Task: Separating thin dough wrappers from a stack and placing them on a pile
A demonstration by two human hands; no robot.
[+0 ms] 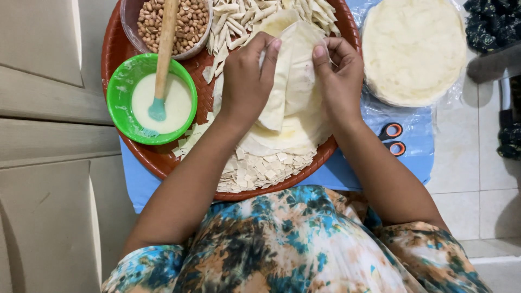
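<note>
Folding a pastry sheet over the tray.
My left hand and right hand both pinch the pale pastry sheet at the round brown tray centre; green bowl sits at its left edge.

Pale thin pastry sheet, folded, above tray

Both forearms are bare from wrist to above the elbow, with no watch, bracelet or ring showing on the left hand or the right hand. The fingernails are short and unpainted. Well behind the hands, the person wears a loose garment with short sleeves, printed in a blotchy tie-dye pattern of blue, teal, peach, cream and dark brown. The fabric looks soft and lies in gentle folds across the lap and upper arms.
</note>
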